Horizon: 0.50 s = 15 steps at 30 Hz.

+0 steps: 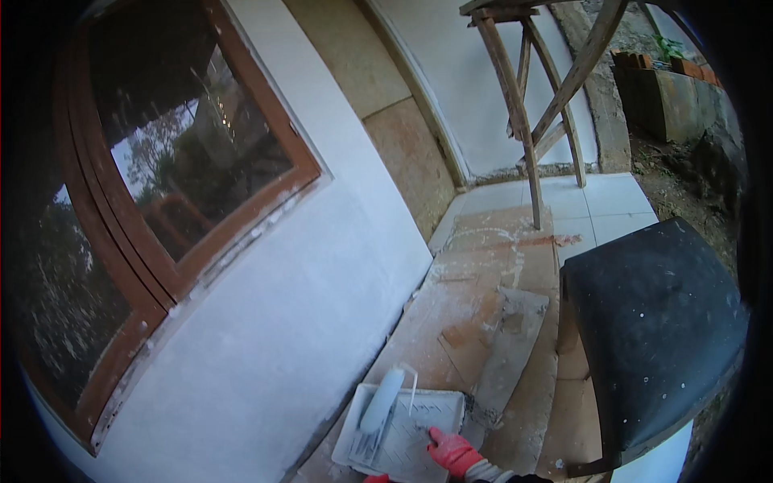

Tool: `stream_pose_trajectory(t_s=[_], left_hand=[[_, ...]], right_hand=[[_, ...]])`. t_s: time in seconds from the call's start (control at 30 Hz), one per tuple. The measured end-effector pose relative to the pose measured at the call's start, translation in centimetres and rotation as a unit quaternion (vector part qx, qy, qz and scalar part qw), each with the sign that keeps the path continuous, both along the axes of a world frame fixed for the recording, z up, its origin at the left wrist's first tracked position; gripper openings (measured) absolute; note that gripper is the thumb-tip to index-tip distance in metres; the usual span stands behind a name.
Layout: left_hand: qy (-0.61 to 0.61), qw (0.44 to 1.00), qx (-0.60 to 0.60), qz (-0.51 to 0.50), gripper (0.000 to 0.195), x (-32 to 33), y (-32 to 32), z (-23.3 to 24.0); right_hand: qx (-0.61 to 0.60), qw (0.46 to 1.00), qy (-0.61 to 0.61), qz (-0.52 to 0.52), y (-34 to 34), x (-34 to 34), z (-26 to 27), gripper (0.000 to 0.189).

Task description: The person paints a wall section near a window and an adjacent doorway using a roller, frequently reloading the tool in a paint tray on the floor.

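My right hand [454,453], in a red glove with a light knitted cuff, is closed around the handle end of a paint roller. The roller's pale cover [383,401] rests on the left side of a white paint tray [444,403] with a ribbed slope, and its thin wire frame bends around towards my hand. Only a bit of my left hand [377,479], also red-gloved, shows at the bottom edge by the tray's near side; its fingers are mostly out of view. The tray sits on cardboard [416,338] beside a white-painted wall [290,326].
A brown wooden window frame [241,232] with glass is set in the wall. To the right stands a paint-specked chair with a black back [655,332]. A wooden trestle [522,121] stands on white floor tiles [616,202] farther off. A grey scrap sheet [510,350] lies on the cardboard.
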<state>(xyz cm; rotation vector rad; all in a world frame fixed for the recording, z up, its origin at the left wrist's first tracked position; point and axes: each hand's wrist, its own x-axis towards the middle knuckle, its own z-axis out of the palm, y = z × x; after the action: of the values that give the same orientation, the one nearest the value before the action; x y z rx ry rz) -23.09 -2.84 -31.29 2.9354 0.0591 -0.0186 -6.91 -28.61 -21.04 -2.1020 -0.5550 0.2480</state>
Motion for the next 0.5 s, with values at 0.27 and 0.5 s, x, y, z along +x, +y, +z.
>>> stream_pose_trajectory(t_s=[0.27, 0.5], left_hand=[[-0.149, 0.902, -0.354, 0.198, 0.026, 0.3, -1.7, 5.5], [-0.133, 0.628, -0.648, 0.409, 0.022, -2.4, -1.0, 5.8]], right_hand=[[0.079, 0.992, -0.034, -0.091, -2.5, 1.0, 4.1, 0.036], [0.212, 0.938, 0.273, -0.013, -3.7, -0.1, 11.0, 0.019]])
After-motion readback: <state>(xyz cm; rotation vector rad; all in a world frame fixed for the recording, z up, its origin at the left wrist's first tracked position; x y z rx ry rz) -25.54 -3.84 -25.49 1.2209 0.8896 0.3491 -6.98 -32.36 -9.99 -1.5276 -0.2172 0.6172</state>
